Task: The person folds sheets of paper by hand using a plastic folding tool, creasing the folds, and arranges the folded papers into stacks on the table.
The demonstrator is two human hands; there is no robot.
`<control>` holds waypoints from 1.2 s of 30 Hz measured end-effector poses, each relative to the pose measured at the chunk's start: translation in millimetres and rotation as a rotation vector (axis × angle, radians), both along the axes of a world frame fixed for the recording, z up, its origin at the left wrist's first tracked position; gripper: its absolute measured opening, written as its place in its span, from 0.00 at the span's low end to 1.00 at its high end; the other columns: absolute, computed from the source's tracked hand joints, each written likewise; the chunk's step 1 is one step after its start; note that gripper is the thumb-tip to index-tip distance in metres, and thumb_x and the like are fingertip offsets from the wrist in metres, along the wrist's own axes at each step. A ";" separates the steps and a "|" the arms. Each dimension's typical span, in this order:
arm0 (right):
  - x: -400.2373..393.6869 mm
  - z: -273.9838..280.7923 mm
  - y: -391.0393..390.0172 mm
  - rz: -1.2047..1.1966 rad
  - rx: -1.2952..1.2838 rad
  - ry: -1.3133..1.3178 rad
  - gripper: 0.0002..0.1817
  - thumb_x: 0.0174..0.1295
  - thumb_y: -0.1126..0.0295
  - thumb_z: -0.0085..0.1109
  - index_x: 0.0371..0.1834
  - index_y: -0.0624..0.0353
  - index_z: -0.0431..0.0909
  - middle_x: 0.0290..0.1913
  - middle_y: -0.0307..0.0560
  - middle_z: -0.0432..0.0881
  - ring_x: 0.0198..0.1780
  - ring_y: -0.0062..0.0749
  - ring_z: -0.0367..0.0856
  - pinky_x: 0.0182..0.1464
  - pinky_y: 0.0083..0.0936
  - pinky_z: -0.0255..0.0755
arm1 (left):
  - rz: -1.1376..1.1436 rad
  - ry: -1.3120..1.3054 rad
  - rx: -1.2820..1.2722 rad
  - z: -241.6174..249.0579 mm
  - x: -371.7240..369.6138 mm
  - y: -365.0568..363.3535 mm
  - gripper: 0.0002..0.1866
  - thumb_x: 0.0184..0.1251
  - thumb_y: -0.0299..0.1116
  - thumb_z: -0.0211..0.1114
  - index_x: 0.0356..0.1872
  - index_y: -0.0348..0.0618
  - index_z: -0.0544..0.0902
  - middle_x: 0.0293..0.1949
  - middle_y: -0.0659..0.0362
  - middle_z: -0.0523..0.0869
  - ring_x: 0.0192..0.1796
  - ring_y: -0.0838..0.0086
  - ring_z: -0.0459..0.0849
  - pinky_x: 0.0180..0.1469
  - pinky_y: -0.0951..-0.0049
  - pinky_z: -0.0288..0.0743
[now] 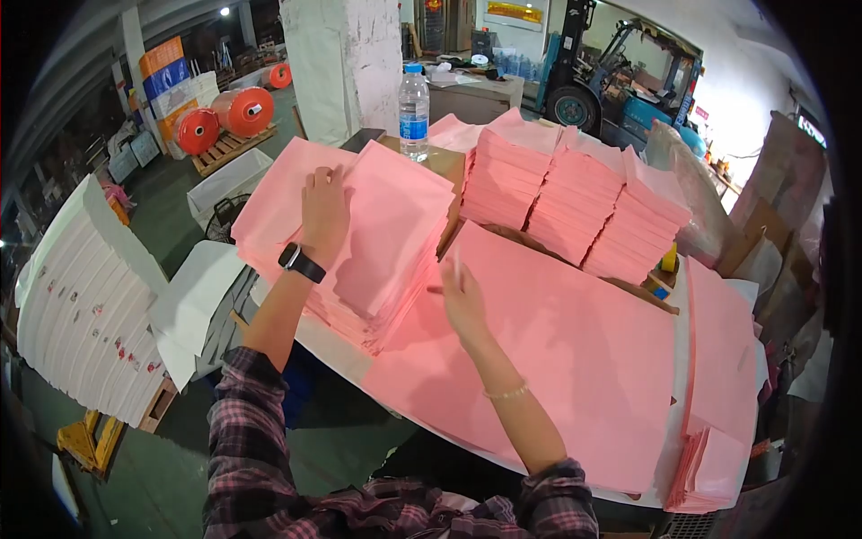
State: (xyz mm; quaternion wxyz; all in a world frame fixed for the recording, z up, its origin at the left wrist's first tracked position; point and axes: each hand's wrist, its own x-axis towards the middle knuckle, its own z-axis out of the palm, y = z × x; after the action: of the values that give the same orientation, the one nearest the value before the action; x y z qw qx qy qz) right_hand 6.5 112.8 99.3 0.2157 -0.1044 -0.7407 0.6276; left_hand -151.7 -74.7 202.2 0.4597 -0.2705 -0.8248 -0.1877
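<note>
My left hand [325,211], with a black watch on its wrist, lies on top of a tall stack of pink sheets [395,202]; its fingers rest on the top sheets and its grip is unclear. My right hand [462,301] is just right of that stack, above a wide flat pile of pink sheets [566,346]. Its fingers are apart and nothing shows between them. Behind the flat pile stand several thick pink stacks [575,193] side by side.
A water bottle [414,112] stands behind the left stack. More pink sheets [718,350] lie at the table's right end. White stacked material [85,305] is on the left. A forklift [620,85] and red rolls [242,110] are farther back.
</note>
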 end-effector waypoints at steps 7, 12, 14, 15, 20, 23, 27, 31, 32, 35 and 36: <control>-37.1 59.7 -35.3 -0.007 0.332 -0.226 0.35 0.71 0.50 0.43 0.72 0.66 0.57 0.51 0.65 0.82 0.52 0.58 0.82 0.54 0.47 0.74 | -0.004 -0.389 0.062 -11.0 -18.2 -13.0 0.17 0.74 0.34 0.51 0.55 0.32 0.78 0.45 0.38 0.83 0.47 0.45 0.82 0.48 0.51 0.76; -35.9 95.2 -38.4 -0.022 0.449 -0.390 0.30 0.70 0.51 0.47 0.68 0.59 0.64 0.50 0.63 0.82 0.52 0.57 0.81 0.55 0.46 0.73 | 0.065 -0.530 0.070 -2.0 -9.4 -6.0 0.18 0.76 0.35 0.48 0.56 0.33 0.77 0.49 0.38 0.83 0.51 0.46 0.81 0.52 0.51 0.76; -41.0 97.4 -27.1 -0.117 0.491 -0.372 0.30 0.69 0.52 0.49 0.67 0.60 0.65 0.51 0.61 0.82 0.54 0.56 0.80 0.55 0.46 0.73 | 0.085 -0.556 0.089 0.7 -2.5 -9.1 0.18 0.76 0.34 0.49 0.56 0.33 0.77 0.50 0.38 0.82 0.52 0.46 0.81 0.53 0.51 0.75; -44.8 99.1 -21.1 -0.164 0.514 -0.359 0.30 0.68 0.52 0.50 0.67 0.60 0.65 0.52 0.60 0.82 0.55 0.56 0.80 0.55 0.46 0.73 | 0.044 -0.265 0.140 -1.1 3.3 -14.9 0.18 0.76 0.34 0.49 0.57 0.31 0.76 0.51 0.38 0.82 0.54 0.47 0.81 0.56 0.53 0.74; -103.5 81.3 14.5 -0.462 0.829 0.415 0.30 0.66 0.54 0.54 0.66 0.61 0.66 0.57 0.58 0.79 0.59 0.55 0.77 0.57 0.46 0.74 | 0.031 -0.002 0.775 -31.6 96.2 -38.9 0.28 0.80 0.37 0.47 0.72 0.28 0.59 0.73 0.42 0.62 0.76 0.58 0.60 0.75 0.63 0.52; -139.1 98.7 27.1 -0.249 1.055 0.381 0.30 0.64 0.56 0.56 0.66 0.60 0.67 0.63 0.57 0.75 0.62 0.55 0.74 0.59 0.45 0.73 | -0.007 -0.189 1.011 -89.5 116.2 -23.9 0.33 0.82 0.42 0.42 0.76 0.30 0.44 0.79 0.44 0.45 0.80 0.59 0.44 0.78 0.65 0.38; -153.9 119.8 15.2 -0.073 1.083 0.034 0.29 0.64 0.56 0.56 0.66 0.59 0.68 0.62 0.57 0.75 0.62 0.54 0.74 0.57 0.46 0.74 | -0.113 -0.436 1.287 -97.2 114.3 8.0 0.34 0.82 0.41 0.37 0.76 0.31 0.35 0.79 0.44 0.33 0.81 0.58 0.30 0.79 0.60 0.28; -160.1 108.5 12.3 -0.115 1.141 0.162 0.23 0.63 0.56 0.57 0.55 0.62 0.74 0.52 0.55 0.82 0.50 0.52 0.83 0.49 0.47 0.78 | -0.177 -0.504 1.411 -80.6 107.3 19.5 0.35 0.82 0.42 0.35 0.76 0.32 0.33 0.79 0.44 0.30 0.81 0.58 0.27 0.79 0.59 0.25; -162.2 106.1 11.9 -0.113 1.143 0.161 0.23 0.63 0.56 0.57 0.55 0.62 0.74 0.52 0.55 0.82 0.50 0.52 0.83 0.49 0.47 0.78 | -0.171 -0.518 1.420 -80.6 105.6 20.0 0.35 0.81 0.42 0.35 0.76 0.32 0.32 0.79 0.44 0.29 0.81 0.58 0.27 0.79 0.59 0.25; -158.0 106.2 1.9 -0.066 1.178 0.015 0.26 0.65 0.53 0.55 0.60 0.58 0.72 0.48 0.54 0.84 0.47 0.55 0.83 0.46 0.51 0.77 | -0.149 -0.553 1.406 -80.8 101.9 18.6 0.36 0.81 0.41 0.37 0.76 0.32 0.32 0.79 0.44 0.29 0.80 0.57 0.26 0.79 0.58 0.24; -157.6 105.2 -1.5 -0.062 1.179 0.010 0.26 0.65 0.53 0.55 0.60 0.58 0.72 0.48 0.54 0.84 0.47 0.55 0.83 0.46 0.51 0.77 | -0.136 -0.570 1.380 -80.6 102.2 17.3 0.36 0.80 0.39 0.39 0.76 0.32 0.32 0.79 0.45 0.28 0.80 0.57 0.26 0.79 0.58 0.24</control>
State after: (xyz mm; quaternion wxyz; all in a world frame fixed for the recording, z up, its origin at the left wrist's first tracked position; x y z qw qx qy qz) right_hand -151.1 111.3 204.5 0.2591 0.0143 -0.9601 0.1039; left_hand -49.5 -57.4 121.6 0.2810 0.0881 -0.5882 -0.7532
